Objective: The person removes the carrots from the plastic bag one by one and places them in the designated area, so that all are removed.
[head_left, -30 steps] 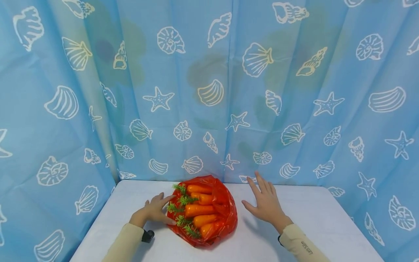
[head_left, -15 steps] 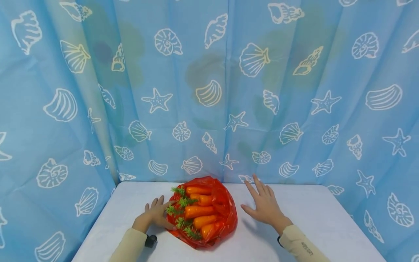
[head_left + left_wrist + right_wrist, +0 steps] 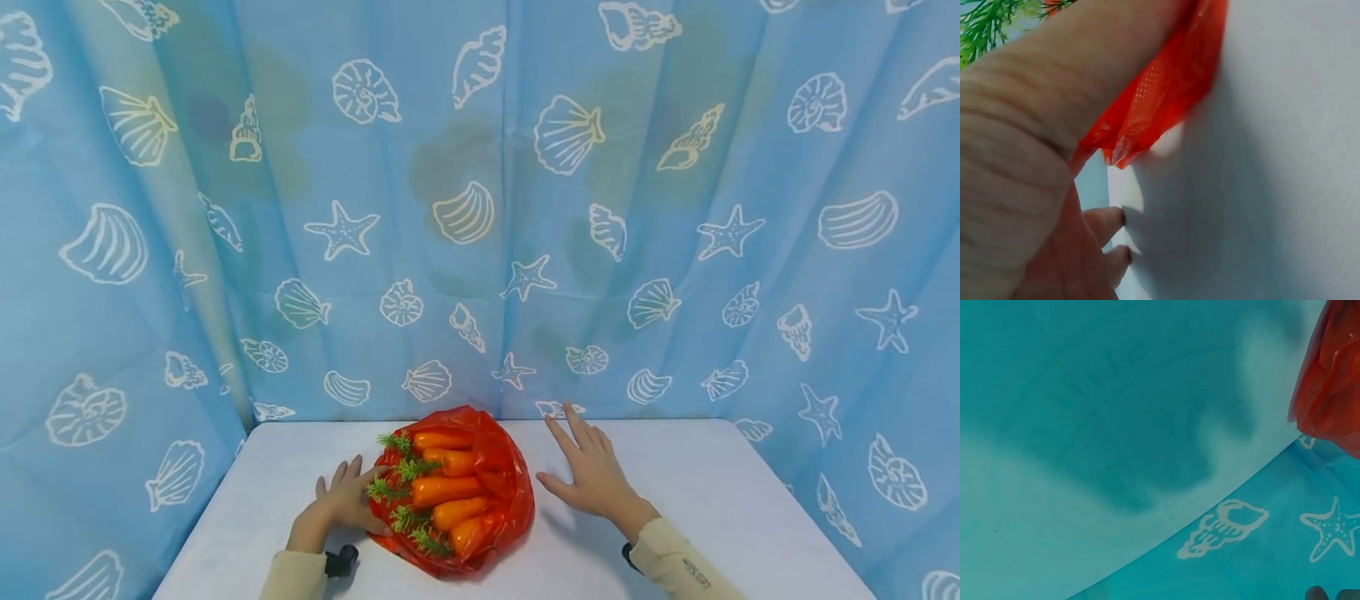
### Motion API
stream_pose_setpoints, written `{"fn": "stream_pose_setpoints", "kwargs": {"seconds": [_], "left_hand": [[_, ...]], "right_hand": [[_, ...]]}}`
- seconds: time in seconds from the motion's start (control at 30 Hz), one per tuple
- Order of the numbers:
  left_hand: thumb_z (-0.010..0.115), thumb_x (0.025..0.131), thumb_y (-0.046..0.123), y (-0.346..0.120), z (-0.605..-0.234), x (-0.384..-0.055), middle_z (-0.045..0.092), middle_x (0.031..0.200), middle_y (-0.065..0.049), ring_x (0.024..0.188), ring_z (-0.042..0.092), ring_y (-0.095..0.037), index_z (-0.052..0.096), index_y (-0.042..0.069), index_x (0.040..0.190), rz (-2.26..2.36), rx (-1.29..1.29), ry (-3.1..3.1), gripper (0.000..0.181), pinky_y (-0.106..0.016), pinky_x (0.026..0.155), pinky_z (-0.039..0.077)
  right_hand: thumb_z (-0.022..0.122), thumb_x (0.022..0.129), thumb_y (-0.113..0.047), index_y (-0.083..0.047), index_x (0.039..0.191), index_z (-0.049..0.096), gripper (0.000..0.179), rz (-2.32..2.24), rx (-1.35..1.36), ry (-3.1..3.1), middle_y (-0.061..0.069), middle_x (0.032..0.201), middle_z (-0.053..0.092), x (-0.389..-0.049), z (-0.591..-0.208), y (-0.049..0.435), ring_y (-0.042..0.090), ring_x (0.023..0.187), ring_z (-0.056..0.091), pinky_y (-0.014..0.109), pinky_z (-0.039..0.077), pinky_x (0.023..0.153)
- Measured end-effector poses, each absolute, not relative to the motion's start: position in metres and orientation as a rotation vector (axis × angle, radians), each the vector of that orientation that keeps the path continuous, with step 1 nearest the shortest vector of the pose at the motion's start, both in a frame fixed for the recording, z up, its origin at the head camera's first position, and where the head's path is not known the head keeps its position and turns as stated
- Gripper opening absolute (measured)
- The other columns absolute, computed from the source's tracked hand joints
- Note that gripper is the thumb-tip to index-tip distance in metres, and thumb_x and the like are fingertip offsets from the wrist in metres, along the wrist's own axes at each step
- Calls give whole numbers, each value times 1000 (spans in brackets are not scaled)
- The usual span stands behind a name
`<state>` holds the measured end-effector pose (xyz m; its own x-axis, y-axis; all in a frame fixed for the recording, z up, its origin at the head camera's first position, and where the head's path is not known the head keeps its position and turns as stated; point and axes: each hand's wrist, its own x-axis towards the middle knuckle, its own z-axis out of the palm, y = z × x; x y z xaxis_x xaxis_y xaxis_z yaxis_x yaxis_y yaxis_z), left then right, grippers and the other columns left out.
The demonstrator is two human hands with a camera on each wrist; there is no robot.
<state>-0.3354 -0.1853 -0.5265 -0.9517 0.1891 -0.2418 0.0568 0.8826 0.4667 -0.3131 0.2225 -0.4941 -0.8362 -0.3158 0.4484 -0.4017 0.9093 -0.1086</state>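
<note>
I find the red bag [image 3: 517,500] on the desk [image 3: 675,467], between the hands, leafy carrots [image 3: 442,490] showing inside. The left hand [image 3: 343,502], fingers spread, touches the bag's left edge; the right hand [image 3: 596,479], spread wide and holding nothing, is near its right side, apart.

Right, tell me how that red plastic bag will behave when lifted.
The red plastic bag will probably flop and crumple, since its film looks thin and wrinkled. Its glossy surface may be slippery. The carrots lie uncovered at its open mouth, so they might slide out if it tilts.
</note>
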Motion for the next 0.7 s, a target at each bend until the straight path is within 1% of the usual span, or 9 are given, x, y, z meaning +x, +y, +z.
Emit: {"fn": "stream_pose_setpoints", "kwargs": {"seconds": [0.17, 0.37, 0.43, 0.57, 0.7], "left_hand": [[81, 49, 58, -190, -525, -334, 17, 150, -27, 136, 4, -51, 41, 21, 138, 773, 182, 2733, 105, -75, 98, -5], [75, 55, 64, -193, -522, -323, 19, 148, -30, 135, 7, -51, 44, 21, 136, 750, 90, 2718, 97, -76, 97, -4], [74, 56, 64, -193, -524, -320, 18, 147, -30, 135, 5, -52, 45, 20, 135, 730, 62, 2731, 96, -77, 96, -5], [75, 57, 62, -190, -529, -320, 16, 147, -32, 134, 4, -53, 46, 18, 134, 716, 44, 2776, 94, -78, 94, -7], [76, 57, 59, -183, -534, -325, 15, 148, -32, 134, 2, -54, 45, 21, 135, 730, 65, 2799, 93, -78, 94, -9]], "right_hand": [[63, 75, -57, -27, 147, 19, 90, 314, 539, -2669, 1, 157, 3, -308, -485, 212, 33, 135, 31, 62, 27, 105], [62, 75, -59, -27, 148, 17, 91, 353, 603, -2642, 2, 157, 5, -302, -481, 195, 32, 134, 32, 60, 29, 104], [59, 76, -62, -29, 148, 13, 92, 362, 624, -2654, 2, 157, 4, -301, -482, 189, 31, 134, 32, 59, 29, 105], [56, 77, -64, -29, 148, 10, 91, 407, 662, -2676, -1, 157, 0, -299, -483, 179, 30, 135, 31, 59, 28, 106], [61, 76, -60, -30, 148, 9, 94, 445, 647, -2685, -3, 157, -1, -299, -478, 175, 29, 135, 31, 58, 27, 107]]}}
